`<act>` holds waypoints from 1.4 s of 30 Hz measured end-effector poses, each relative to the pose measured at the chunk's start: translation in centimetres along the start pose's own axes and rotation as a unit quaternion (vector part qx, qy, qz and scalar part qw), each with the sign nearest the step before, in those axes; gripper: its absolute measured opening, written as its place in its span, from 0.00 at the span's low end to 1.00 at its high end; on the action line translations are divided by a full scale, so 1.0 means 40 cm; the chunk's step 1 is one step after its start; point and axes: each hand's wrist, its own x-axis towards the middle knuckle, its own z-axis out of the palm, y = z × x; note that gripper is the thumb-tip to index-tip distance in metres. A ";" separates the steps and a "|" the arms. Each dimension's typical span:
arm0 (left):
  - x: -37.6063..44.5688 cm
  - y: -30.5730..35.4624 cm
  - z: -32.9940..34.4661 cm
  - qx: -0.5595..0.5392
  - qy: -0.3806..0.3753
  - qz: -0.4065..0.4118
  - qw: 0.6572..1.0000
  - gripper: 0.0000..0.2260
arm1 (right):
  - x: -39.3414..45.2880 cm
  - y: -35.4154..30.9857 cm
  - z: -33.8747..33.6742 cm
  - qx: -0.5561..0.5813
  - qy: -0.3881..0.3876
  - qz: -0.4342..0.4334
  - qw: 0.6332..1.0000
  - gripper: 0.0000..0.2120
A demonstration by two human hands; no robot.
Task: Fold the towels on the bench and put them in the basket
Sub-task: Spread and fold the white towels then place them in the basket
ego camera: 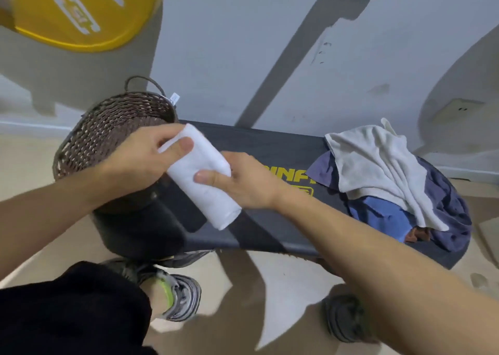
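I've got the folded white towel up off the desk — both my hands are on it. My left hand grips the far end, thumb pressed flat on top, fingers curled underneath. My right hand clamps the middle from the other side, thumb across the upper face, the rest tucked behind the cloth. The towel sits as a long, narrow bundle, slanting from my left hand down toward me, its near end hanging free past my right thumb.

Just beyond and under my left hand stands the woven basket, brown, with a loop handle at its far rim; the towel's far end is level with its edge — not inside it.

Out past my right forearm, well apart from both hands, the unfolded pile lies on the desk: a crumpled cream towel draped over a dark blue cloth and a brighter blue one.

Below my arms, my grey shoes on the floor.
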 end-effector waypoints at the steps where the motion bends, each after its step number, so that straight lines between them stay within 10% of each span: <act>1: 0.005 -0.034 -0.025 0.001 0.052 -0.008 0.999 0.10 | 0.055 -0.024 0.013 -0.017 0.008 -0.007 1.000 0.20; 6: 0.001 -0.238 -0.147 0.109 0.200 -0.193 0.954 0.13 | 0.318 -0.122 0.087 -0.078 -0.067 -0.058 0.993 0.21; 11: -0.079 -0.387 -0.197 0.060 0.175 -0.432 0.882 0.25 | 0.501 -0.156 0.135 -0.097 -0.138 -0.031 0.985 0.17; 14: -0.112 -0.423 -0.210 -0.136 0.213 -0.415 0.874 0.09 | 0.553 -0.149 0.159 -0.024 -0.199 0.016 0.980 0.08; 29: -0.150 -0.476 -0.169 -0.279 0.205 -0.337 0.876 0.25 | 0.594 -0.049 0.260 -0.153 -0.413 0.120 0.890 0.27; 42: -0.178 -0.513 -0.152 -0.281 0.231 -0.271 0.891 0.23 | 0.600 -0.125 0.268 -0.274 -0.311 0.039 0.909 0.29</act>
